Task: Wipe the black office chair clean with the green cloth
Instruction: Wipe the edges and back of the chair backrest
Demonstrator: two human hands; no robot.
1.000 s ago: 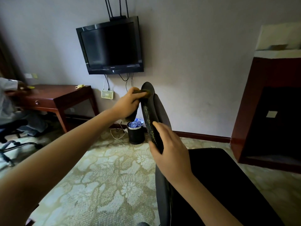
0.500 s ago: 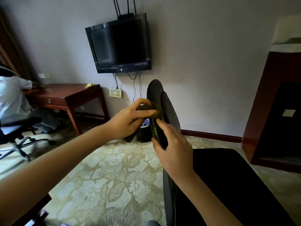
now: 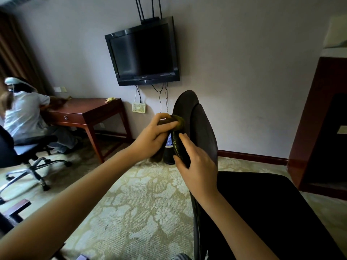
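**Head view.** Shows the black office chair (image 3: 244, 199) side-on, directly ahead of and under both hands. Backrest (image 3: 203, 132) rises between and just beyond the hands. Seat (image 3: 281, 222) lies below and right of the right hand (image 3: 197, 166).

- **Left hand:** Left hand (image 3: 152, 136) curled round the bunched green cloth (image 3: 178, 121), pressing it against the near rim of the backrest, just above the right hand.
- **Right hand:** Clasps the same rim lower down, thumb on the near side and fingers wrapped over the edge. Touches the rim but not visibly the cloth.
- **Surroundings:** Bin (image 3: 168, 155) stands beyond the hands and is partly hidden by them. Patterned carpet (image 3: 140, 203) lies beneath the left forearm.

**Handling, as judged.**

- **Cloth:** Appears soft, light and limp, so it should mould to the curved rim. Best kept wadded in the fist so that no loose tail drags.
- **Chair:** Probably heavy and firm in its frame, yet likely to swivel or tilt under a sideways rub. Best gripped at the backrest rim, close below the wiping hand, to counter that push.
- **Surface:** Looks smooth enough for the cloth to slide. Cannot tell whether it is padded, mesh or leatherette.
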